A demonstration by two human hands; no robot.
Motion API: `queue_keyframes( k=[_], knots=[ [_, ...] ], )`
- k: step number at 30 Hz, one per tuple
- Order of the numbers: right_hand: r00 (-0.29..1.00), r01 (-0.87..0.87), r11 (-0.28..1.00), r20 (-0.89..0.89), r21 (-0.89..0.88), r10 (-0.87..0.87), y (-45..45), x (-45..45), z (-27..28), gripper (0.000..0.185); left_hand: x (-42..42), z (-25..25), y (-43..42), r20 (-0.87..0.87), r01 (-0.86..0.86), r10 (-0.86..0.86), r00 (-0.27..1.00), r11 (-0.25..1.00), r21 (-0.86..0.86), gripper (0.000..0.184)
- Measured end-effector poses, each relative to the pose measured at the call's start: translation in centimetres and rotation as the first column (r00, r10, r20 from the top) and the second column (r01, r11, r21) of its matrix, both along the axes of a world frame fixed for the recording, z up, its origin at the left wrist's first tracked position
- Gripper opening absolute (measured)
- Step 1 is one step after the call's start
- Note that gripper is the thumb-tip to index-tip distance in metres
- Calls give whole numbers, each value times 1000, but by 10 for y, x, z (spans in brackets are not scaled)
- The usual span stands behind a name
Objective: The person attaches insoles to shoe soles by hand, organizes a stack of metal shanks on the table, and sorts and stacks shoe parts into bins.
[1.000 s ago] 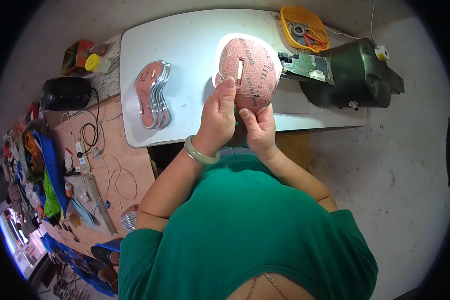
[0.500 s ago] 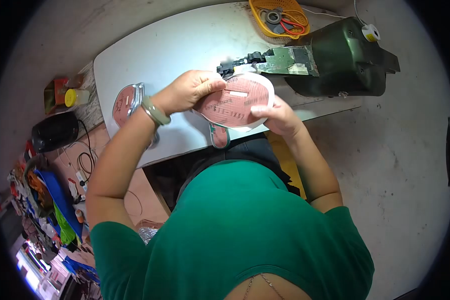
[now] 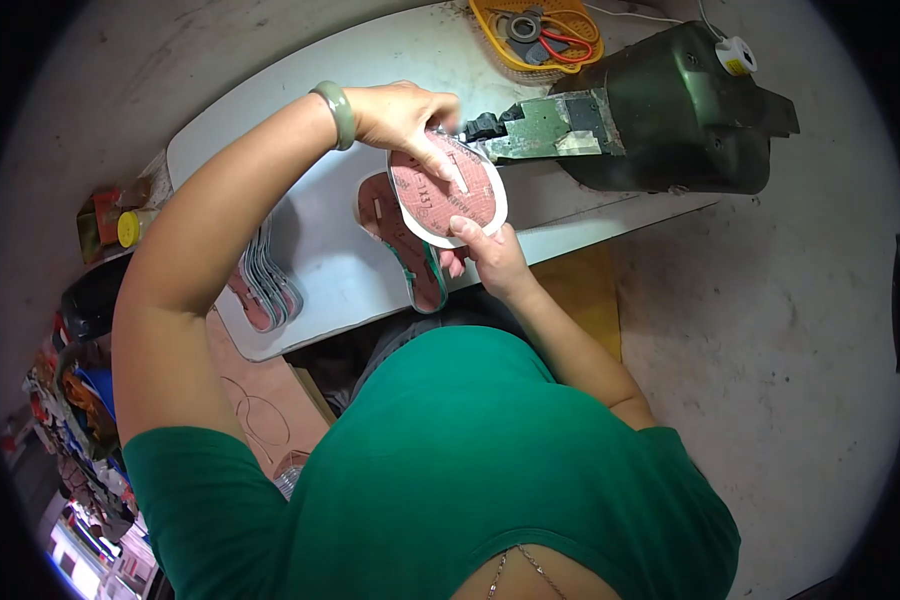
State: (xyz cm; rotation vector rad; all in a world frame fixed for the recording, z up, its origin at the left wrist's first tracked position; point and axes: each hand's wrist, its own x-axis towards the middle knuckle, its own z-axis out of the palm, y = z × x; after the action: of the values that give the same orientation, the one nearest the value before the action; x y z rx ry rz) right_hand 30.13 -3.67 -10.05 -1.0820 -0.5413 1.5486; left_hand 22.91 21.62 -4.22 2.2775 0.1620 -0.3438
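Observation:
A reddish-brown shoe insole [image 3: 475, 200] with a white rim and dark printed lettering is held up between my two hands. My left hand [image 3: 400, 120], with a pale green bangle at its wrist, grips the upper end; its thumb lies across the printed face beside a slot, and its fingertips are blurred near the machine's dark end. From below, my right hand [image 3: 498, 262] pinches the lower rim, thumb on top and fingers underneath. Partly covered by the held piece, another insole [image 3: 385, 215] with a green edge lies on the table.
A dark green sewing machine [image 3: 660, 110] reaches in from the right. Behind it stands a yellow basket [image 3: 515, 70] with orange-handled scissors. A stack of insoles [image 3: 265, 285] lies on the white table [image 3: 320, 270] at the left, near a yellow-lidded jar [image 3: 130, 228].
The held insole has turned so its length runs more up and down, and shifted slightly left. My left hand has moved up to its far end; my right hand has moved left and down.

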Motion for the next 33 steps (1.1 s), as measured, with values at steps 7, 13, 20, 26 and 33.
queue_keyframes(
  k=[7,13,20,26,33],
  knots=[
    [991,133,991,-24,3,-133,7,-8,8,27,10,4,5,-191,-14,-21,981,983,-181,64],
    [989,151,988,8,-16,-151,19,-4,10,29,4,8,11,-271,-121,18,963,921,-370,46],
    [993,120,988,30,-96,-118,38,3,16,34,-10,-4,22,-224,-155,44,974,847,-509,45],
    [990,126,985,77,-119,-117,45,13,21,36,-29,-5,11,-239,-258,145,960,791,-554,39],
    [970,167,976,200,-143,-137,47,24,27,31,-47,35,-40,-395,-618,475,786,620,-484,42]
  ],
)
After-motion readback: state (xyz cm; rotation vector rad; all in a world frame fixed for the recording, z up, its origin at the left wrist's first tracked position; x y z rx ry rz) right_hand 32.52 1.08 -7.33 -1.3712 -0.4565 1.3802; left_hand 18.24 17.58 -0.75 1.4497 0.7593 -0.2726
